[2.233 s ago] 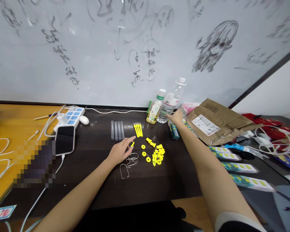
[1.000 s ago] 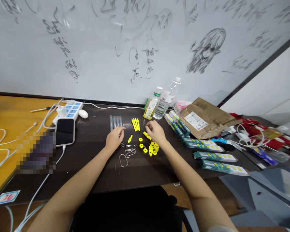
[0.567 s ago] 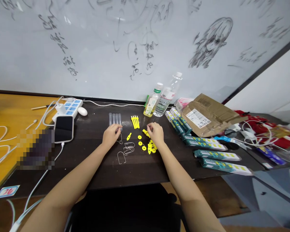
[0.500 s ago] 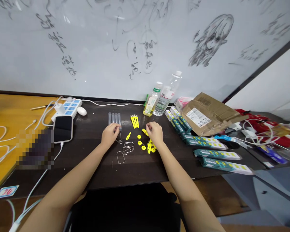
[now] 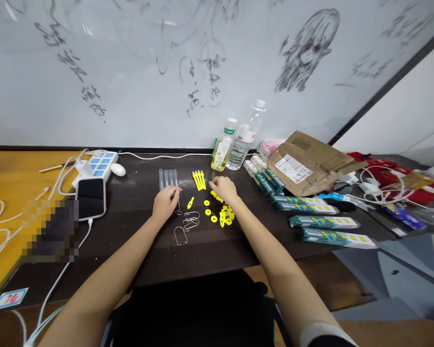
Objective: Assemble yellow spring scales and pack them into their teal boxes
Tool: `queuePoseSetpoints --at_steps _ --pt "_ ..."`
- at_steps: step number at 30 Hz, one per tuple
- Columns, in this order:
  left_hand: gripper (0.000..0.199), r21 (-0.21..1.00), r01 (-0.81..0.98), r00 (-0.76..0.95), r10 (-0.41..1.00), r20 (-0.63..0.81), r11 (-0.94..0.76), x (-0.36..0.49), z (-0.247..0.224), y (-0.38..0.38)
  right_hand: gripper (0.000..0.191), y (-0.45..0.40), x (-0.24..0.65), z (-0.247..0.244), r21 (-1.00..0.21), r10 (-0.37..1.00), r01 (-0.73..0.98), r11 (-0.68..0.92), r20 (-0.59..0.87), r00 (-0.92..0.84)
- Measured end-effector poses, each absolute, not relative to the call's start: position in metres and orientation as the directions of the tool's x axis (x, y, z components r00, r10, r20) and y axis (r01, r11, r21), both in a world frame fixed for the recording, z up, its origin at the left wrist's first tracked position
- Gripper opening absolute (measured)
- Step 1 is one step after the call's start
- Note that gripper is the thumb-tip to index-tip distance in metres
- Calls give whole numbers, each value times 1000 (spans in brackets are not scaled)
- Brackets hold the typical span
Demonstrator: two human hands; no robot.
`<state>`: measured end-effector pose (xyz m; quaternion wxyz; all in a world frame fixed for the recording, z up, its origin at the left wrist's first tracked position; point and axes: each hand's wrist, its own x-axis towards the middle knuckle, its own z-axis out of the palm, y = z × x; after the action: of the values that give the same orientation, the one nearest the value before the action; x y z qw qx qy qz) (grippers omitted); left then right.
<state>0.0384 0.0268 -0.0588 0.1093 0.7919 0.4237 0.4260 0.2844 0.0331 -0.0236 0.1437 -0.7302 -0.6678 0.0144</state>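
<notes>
My left hand (image 5: 166, 202) rests near the lower ends of several clear tubes (image 5: 168, 178), its fingers bent and closed; what they hold, if anything, is hidden. Just right of the yellow sticks (image 5: 198, 180), which lie side by side, is my right hand (image 5: 224, 189) with its fingertips drawn together. I cannot make out anything in them. Beneath that hand sit yellow clip-like pieces (image 5: 226, 216), partly covered, and yellow rings (image 5: 208, 212). A single small yellow piece (image 5: 190, 202) lies between the hands. Bent metal wires (image 5: 191, 220) lie closer to me.
Two bottles, one yellowish (image 5: 222, 149) and one clear (image 5: 241, 147), stand by the whiteboard (image 5: 130, 96). Green-and-white boxes (image 5: 329, 236) and a brown parcel (image 5: 304, 164) occupy the right. A phone (image 5: 90, 198), power strip (image 5: 103, 165) and cables are at left.
My right hand has shifted up and slightly left, from the yellow pieces towards the yellow sticks. The left hand stays beside the tubes. The whole view has turned slightly.
</notes>
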Motion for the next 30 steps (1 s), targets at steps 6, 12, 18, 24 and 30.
queuePoseSetpoints --at_steps 6,12,18,24,30 --pt "27 462 571 354 711 607 -679 37 -58 26 28 91 265 -17 -245 979 948 -202 -70 191" --pt "26 434 576 382 698 606 -692 37 -56 24 20 92 265 -14 -265 973 936 -230 -63 221" --pt "31 336 615 376 640 670 -713 42 -51 17 16 34 269 -10 -461 962 869 180 265 -59" --pt "31 261 629 437 611 660 -732 42 -45 11 27 -9 267 -30 -832 934 430 351 282 -218" --pt "27 288 550 570 604 556 -784 44 -44 11 25 -17 270 -35 -868 954 396 299 262 -146"
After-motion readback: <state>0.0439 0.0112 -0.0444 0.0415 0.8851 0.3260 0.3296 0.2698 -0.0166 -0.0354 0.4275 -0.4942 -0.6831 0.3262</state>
